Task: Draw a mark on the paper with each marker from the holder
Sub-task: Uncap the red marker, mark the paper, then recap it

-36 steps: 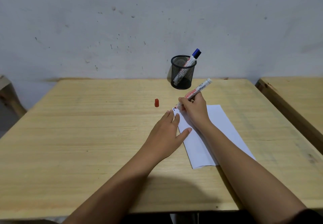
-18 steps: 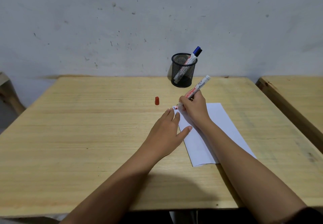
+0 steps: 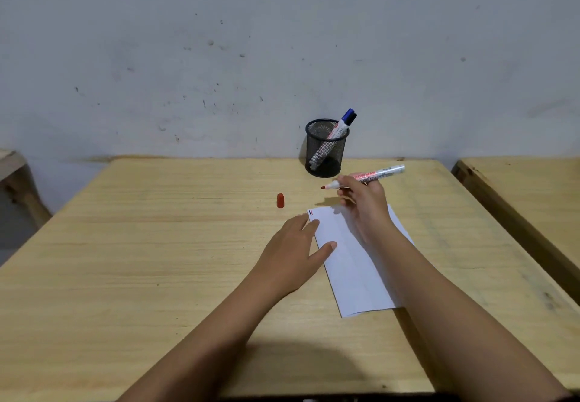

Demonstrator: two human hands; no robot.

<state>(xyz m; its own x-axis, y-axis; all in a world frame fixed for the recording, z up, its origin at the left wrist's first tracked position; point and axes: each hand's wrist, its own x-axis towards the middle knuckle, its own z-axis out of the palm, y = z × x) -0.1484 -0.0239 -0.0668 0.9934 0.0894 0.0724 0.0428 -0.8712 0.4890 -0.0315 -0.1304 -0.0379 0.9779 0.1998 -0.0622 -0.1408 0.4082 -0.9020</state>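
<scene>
The wooden table [image 3: 157, 244] carries the white paper [image 3: 354, 263] directly under the right hand [image 3: 365, 203], and its far-left corner already shows 2 short marks [image 3: 310, 212], 1 blue and 1 red, so both visible colours look done and, as I judge it, only capping and returning the red one remains. Beyond the grip the black mesh holder [image 3: 326, 150] holds 1 blue-capped marker [image 3: 340, 128], leaning. The right hand's fingers are closed around the uncapped red marker [image 3: 373, 176], held off the sheet with its tip pointing left toward the small red cap [image 3: 280, 200] standing apart on the wood, while the left hand [image 3: 295, 251] lies flat and spread, holding nothing, its fingertips pinning the paper's left edge.

Uncapped red marker [image 3: 367, 178] above marked paper [image 3: 351, 263]
</scene>
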